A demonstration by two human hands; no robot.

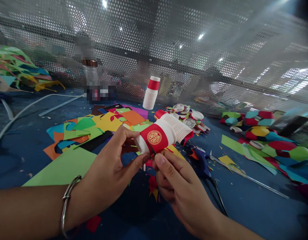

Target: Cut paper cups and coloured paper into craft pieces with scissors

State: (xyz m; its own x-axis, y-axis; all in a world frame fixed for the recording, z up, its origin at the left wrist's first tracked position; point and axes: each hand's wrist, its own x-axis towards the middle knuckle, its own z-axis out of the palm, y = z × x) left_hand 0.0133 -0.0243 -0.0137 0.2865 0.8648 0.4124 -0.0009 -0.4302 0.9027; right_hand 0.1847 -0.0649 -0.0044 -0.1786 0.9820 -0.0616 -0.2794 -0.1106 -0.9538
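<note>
My left hand [114, 160] is closed on a white paper cup [158, 135] with a red band and a gold emblem, tilted on its side above the table. Its thumb presses the cup's lower edge and its fingers go behind the base. Close against the cup's underside, my right hand [173, 181] pinches a thin dark thing [152, 150] whose kind I cannot make out. Just past the cup's right end shows a slanted stack of ribbed white cups [180, 129]; whether it joins the held cup is unclear.
Coloured paper scraps [104, 121] spread at left beside a green sheet [64, 166]. A stack of paper cups [151, 93] stands behind. A blue glue gun [202, 160], a clear glue stick [253, 181] and patchwork paper shapes [281, 146] lie at right. Perforated mesh [168, 40] closes the back.
</note>
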